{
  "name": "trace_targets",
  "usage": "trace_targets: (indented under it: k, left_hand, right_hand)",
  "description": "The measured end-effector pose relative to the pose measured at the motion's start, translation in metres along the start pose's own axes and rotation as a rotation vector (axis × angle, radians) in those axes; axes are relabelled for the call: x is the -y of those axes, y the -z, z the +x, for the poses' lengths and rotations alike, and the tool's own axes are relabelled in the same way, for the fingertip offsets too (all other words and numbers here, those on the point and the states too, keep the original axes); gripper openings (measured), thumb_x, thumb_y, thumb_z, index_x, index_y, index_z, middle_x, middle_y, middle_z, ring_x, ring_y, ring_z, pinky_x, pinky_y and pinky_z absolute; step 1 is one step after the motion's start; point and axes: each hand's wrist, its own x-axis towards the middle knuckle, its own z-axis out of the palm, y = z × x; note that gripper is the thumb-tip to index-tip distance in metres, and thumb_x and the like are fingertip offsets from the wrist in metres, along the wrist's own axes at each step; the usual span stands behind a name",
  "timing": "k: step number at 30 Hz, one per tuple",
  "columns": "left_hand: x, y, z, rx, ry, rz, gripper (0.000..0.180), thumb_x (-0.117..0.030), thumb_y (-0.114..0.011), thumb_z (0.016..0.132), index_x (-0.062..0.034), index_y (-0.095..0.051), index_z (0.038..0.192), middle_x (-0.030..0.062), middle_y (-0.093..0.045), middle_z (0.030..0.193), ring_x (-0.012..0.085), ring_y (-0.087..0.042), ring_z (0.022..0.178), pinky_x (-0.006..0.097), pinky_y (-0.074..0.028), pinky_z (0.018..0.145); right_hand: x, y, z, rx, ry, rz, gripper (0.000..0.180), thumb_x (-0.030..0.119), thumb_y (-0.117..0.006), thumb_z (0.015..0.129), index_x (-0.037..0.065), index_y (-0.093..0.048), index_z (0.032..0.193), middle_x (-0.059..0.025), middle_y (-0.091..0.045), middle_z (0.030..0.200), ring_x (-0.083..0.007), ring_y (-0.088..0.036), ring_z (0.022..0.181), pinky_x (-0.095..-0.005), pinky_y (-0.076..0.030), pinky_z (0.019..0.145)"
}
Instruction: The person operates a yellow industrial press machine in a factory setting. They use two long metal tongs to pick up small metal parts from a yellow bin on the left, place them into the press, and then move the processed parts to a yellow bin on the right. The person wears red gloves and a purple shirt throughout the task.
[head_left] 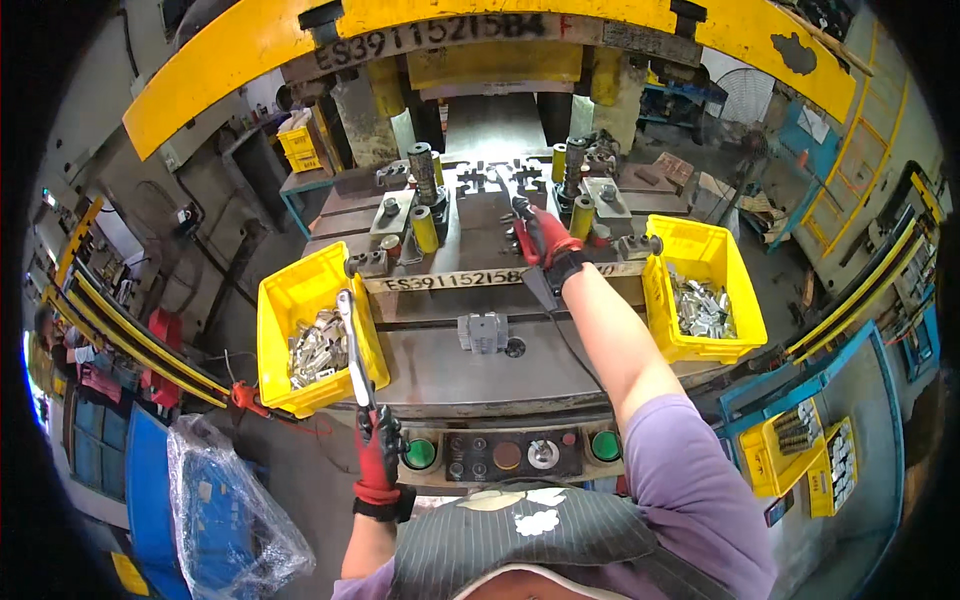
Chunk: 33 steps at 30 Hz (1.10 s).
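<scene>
My left hand, in a red and black glove, is closed around the dark handle of a long silver hand tool with a rounded head. Its head reaches over the inner edge of the left yellow bin, which holds small metal parts. Stretched forward over the press bed, my gloved right hand grips a second slim silver tool. That tool's tip is at the bright, cut-out metal pieces on the die, where glare hides fine detail.
Dark guide posts and yellow cylinders flank the die beneath the yellow press frame. At right, another yellow bin holds metal parts. A grey block sits on the front ledge. Near me is a button panel.
</scene>
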Motion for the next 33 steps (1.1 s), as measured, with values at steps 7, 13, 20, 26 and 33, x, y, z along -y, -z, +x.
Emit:
trace_targets:
  k: [7, 13, 20, 26, 33]
  left_hand:
    - [-0.027, 0.034, 0.013, -0.265, -0.188, 0.205, 0.032, -0.031, -0.049, 0.089, -0.0109, -0.048, 0.114, -0.0050, -0.047, 0.067, 0.0036, -0.042, 0.054, 0.018, -0.035, 0.046]
    - [-0.008, 0.155, 0.003, -0.814, -0.335, 0.141, 0.034, -0.038, -0.050, 0.086, -0.0096, -0.053, 0.104, 0.0009, -0.055, 0.077, 0.0098, -0.048, 0.059, 0.023, -0.039, 0.050]
    - [0.106, 0.254, -0.006, -0.249, 0.363, 0.100, 0.034, -0.027, -0.043, 0.088, -0.0112, -0.050, 0.117, -0.0018, -0.059, 0.094, 0.0106, -0.048, 0.068, 0.023, -0.039, 0.059]
    - [0.103, 0.153, 0.033, 0.212, 0.499, 0.843, 0.016, -0.016, -0.052, 0.083, -0.0069, -0.059, 0.093, 0.0031, -0.058, 0.078, 0.0127, -0.053, 0.070, 0.025, -0.043, 0.058]
    - [0.147, 0.209, 0.075, 0.087, 0.659, 0.857, 0.024, -0.023, -0.068, 0.072, -0.0013, -0.059, 0.077, 0.0075, -0.057, 0.064, 0.0157, -0.052, 0.052, 0.031, -0.040, 0.045]
  right_hand:
    - [-0.006, 0.023, -0.053, -0.009, 0.196, 0.114, 0.018, 0.027, -0.050, 0.087, 0.012, -0.052, 0.096, 0.0023, -0.050, 0.061, -0.0077, -0.043, 0.041, -0.0198, -0.032, 0.035]
    - [-0.063, 0.077, -0.258, -0.492, 0.477, -0.173, 0.042, 0.001, -0.054, 0.080, 0.005, -0.042, 0.120, -0.0077, -0.051, 0.105, -0.0147, -0.050, 0.090, -0.0260, -0.043, 0.072]
    - [-0.225, 0.252, -0.425, -0.789, 0.114, -0.207, 0.037, 0.014, -0.055, 0.082, 0.008, -0.047, 0.117, -0.0050, -0.056, 0.078, -0.0157, -0.052, 0.058, -0.0288, -0.042, 0.049]
    - [-0.254, 0.281, -0.391, -0.521, -0.533, -0.342, 0.029, 0.020, -0.058, 0.080, 0.013, -0.057, 0.107, -0.0044, -0.051, 0.060, -0.0151, -0.045, 0.043, -0.0295, -0.033, 0.038]
    - [-0.242, 0.255, -0.352, -0.608, -0.664, -0.255, 0.020, 0.022, -0.064, 0.073, 0.009, -0.058, 0.087, -0.0072, -0.054, 0.056, -0.0166, -0.046, 0.040, -0.0319, -0.033, 0.035]
